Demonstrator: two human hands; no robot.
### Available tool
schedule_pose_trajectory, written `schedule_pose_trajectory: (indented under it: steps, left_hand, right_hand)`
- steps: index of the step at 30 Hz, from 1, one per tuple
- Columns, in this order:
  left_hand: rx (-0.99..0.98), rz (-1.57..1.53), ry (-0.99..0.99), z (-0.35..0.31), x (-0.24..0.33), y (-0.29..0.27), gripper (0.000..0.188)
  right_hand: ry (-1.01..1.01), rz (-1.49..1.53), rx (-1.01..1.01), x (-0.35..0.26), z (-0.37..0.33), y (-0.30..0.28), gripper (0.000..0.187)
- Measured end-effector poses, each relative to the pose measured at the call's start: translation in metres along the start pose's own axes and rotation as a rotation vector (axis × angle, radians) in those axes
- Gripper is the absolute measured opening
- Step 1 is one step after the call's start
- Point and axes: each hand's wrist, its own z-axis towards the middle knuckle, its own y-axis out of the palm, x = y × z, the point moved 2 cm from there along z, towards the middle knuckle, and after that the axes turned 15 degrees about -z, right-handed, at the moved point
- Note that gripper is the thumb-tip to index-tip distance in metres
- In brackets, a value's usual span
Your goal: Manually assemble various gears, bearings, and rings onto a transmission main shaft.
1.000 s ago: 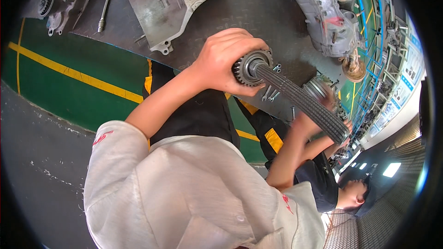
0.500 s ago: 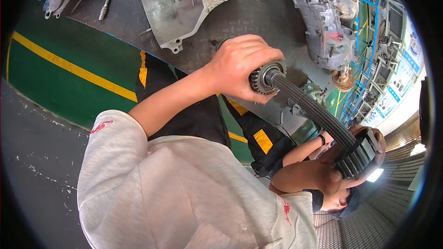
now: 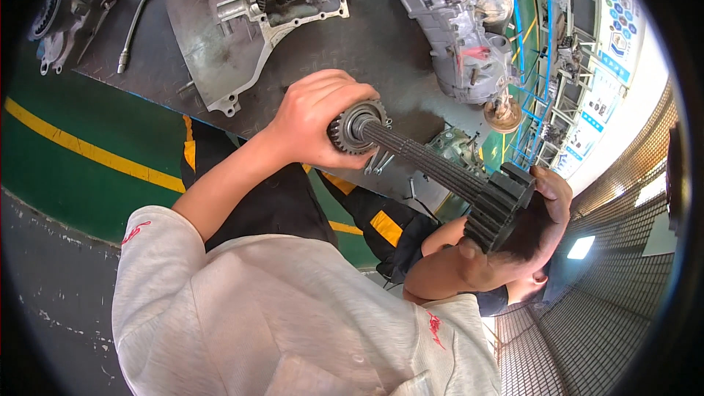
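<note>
Since a moment ago the left hand (image 3: 315,121), fingers closed round the toothed end of the splined gear shaft (image 3: 433,169), has swung it over the worktop (image 3: 381,37), while the right hand (image 3: 513,242) now grips its large black gear.

We wear a pale grey short-sleeved shirt (image 3: 279,323) with small red embroidered marks on each sleeve. Our forearms are bare, without gloves or watch. Below, dark trousers (image 3: 286,202) carry orange-yellow patches.
</note>
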Motion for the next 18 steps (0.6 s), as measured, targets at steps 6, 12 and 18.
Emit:
schedule_pose_trajectory:
  steps: [6, 12, 18]
  left_hand:
    - [0.01, 0.044, -0.008, -0.002, 0.0, -0.001, 0.061]
    - [0.04, 0.01, 0.051, -0.001, -0.005, 0.007, 0.06]
    - [0.063, 0.035, 0.052, -0.01, -0.006, 0.008, 0.056]
  right_hand:
    - [-0.083, 0.013, -0.272, 0.001, 0.013, 0.02, 0.087]
    - [0.026, 0.287, -0.33, 0.022, -0.031, 0.108, 0.076]
    - [0.087, 0.419, -0.242, 0.023, -0.057, 0.127, 0.082]
